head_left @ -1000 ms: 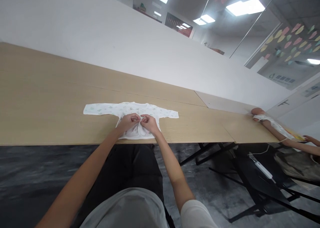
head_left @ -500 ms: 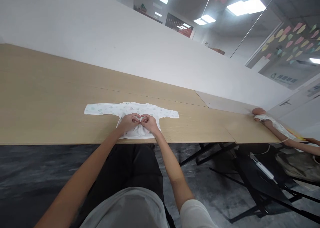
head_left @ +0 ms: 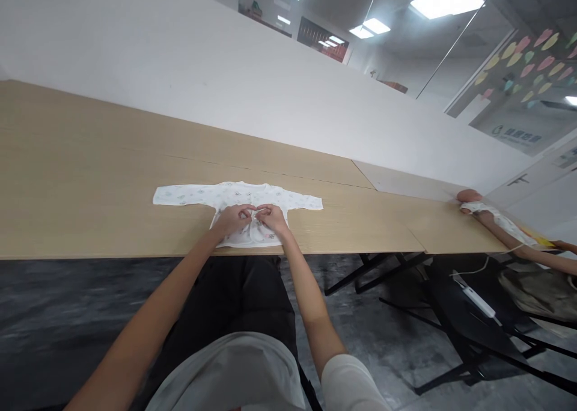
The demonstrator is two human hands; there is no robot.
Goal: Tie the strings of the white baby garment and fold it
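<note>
A small white baby shirt with a scattered print lies on the wooden table, its long sleeves spread left and right and its hem by the front edge. My left hand rests on the shirt's left front, thumb and fingers pinched at the middle opening. Close beside it, my right hand pinches at the same opening from the other side. Both hands are closed on the cloth along the front edges. Whether a fastener sits between the fingertips is too small to tell.
The long table meets a white wall with glass above. At far right, a co-worker's arm reaches to a doll in white clothing. Below stand a black folding chair and a white power strip.
The lower front of the shirt, bunched up before, now lies flatter. My fingers stay at the middle opening, with the right fingertips shifted slightly. The camera view has tilted a little.
</note>
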